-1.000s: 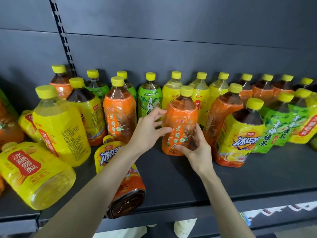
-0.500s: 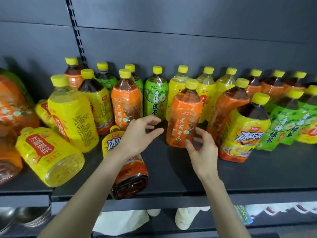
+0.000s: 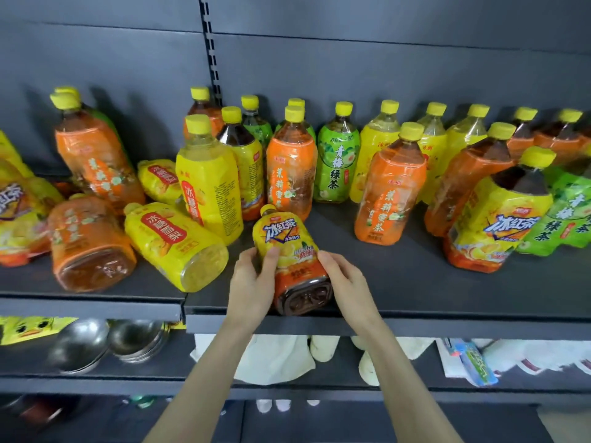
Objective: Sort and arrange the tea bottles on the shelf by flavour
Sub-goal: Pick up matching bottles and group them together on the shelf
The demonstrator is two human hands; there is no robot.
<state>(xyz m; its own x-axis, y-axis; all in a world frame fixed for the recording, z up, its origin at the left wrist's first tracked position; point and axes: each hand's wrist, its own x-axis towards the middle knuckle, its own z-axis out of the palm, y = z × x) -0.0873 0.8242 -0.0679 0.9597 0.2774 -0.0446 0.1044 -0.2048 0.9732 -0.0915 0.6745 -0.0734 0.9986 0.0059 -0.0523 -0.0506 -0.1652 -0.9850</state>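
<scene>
**Yellow and orange plastic tea bottle (image 3: 289, 260) held in two hands**

The bottle lies on its side at the front edge of the dark grey metal shelf (image 3: 431, 292), near the middle. Its dark bottom faces the front and its top points to the back. The left hand (image 3: 252, 282) holds its left side, with the thumb on the label and the fingers curled under. The right hand (image 3: 347, 282) holds its right side, fingers curled round it. Just behind it stands an orange bottle with a yellow cap (image 3: 291, 177). A tall yellow bottle (image 3: 208, 183) stands to the left, beside a yellow bottle lying down (image 3: 174, 243). A green bottle (image 3: 335, 167) stands by the back edge. Shiny metal bowls (image 3: 80, 343) sit on the shelf below.
</scene>
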